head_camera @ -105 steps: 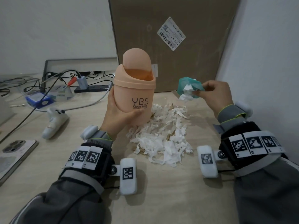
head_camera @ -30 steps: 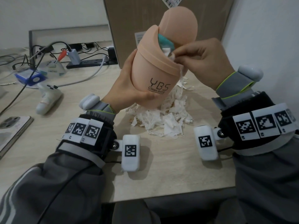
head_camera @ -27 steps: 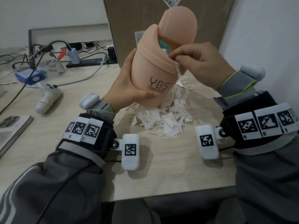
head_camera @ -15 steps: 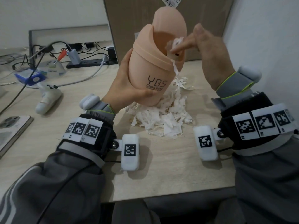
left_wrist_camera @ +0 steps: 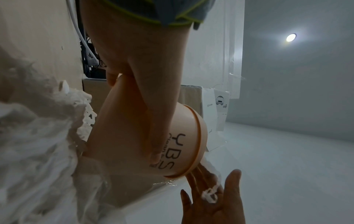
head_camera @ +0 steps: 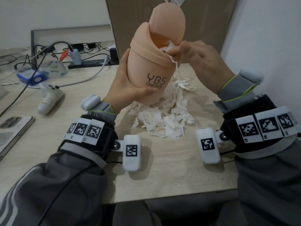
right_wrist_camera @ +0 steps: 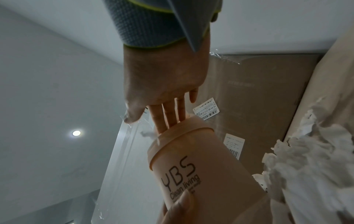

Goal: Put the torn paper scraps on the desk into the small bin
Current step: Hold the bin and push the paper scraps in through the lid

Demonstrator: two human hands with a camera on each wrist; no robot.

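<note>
My left hand (head_camera: pixel 123 85) grips the small peach bin (head_camera: pixel 149 67) by its body and holds it tilted to the right, off the desk, above the pile of torn white paper scraps (head_camera: pixel 164 118). The swing lid is tipped back. My right hand (head_camera: pixel 184 51) is at the bin's opening, its straight fingers (right_wrist_camera: pixel 166 119) reaching into the mouth and pressing a white scrap (head_camera: pixel 171 47) against the rim. In the left wrist view a small scrap (left_wrist_camera: pixel 209 195) clings to that hand's palm. The bin's inside is hidden.
A tall cardboard box (head_camera: pixel 195 22) stands right behind the bin, and a white wall closes the right side. To the left lie a white controller (head_camera: pixel 48 98), a phone (head_camera: pixel 13 128), a blue device (head_camera: pixel 31 77) and a power strip with cables (head_camera: pixel 91 62).
The bin went from upright to lifted and tilted. The teal and white wad my right hand held has gone inside. That hand rose half a second ago and is back at the opening.
</note>
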